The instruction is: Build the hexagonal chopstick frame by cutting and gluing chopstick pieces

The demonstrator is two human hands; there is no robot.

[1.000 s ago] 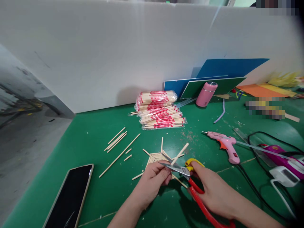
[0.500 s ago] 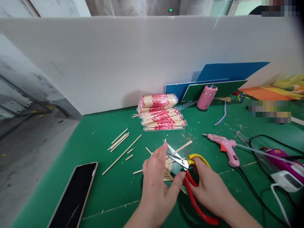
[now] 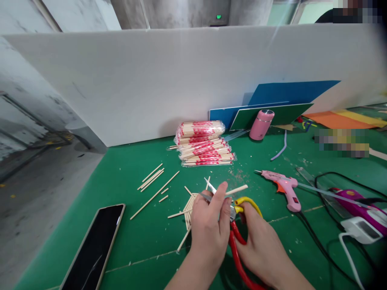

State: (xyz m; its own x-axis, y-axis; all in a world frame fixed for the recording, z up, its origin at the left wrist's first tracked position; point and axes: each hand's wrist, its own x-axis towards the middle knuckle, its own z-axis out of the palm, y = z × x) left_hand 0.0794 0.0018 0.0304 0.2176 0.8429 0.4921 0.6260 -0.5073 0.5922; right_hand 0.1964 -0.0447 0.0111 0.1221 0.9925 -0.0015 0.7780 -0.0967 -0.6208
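My right hand (image 3: 260, 245) grips red-and-yellow scissors (image 3: 238, 225), whose open blades point up and left. My left hand (image 3: 211, 229) lies over a small panel of glued wooden sticks (image 3: 189, 205) on the green table (image 3: 136, 233), its fingers pinched on a wooden stick (image 3: 236, 190) that runs between the blades. How the panel sits under my left hand is hidden.
Loose sticks (image 3: 152, 179) lie to the left, and wrapped chopstick bundles (image 3: 204, 143) sit behind. A phone (image 3: 93, 245) lies at the front left. At the right are a pink glue gun (image 3: 284, 187), cables and a purple-white tool (image 3: 363, 213). A pink bottle (image 3: 261, 125) and coloured boards stand by the white wall.
My left hand has closed from spread fingers into a pinch on the stick over the panel. The scissors have shifted slightly toward me.
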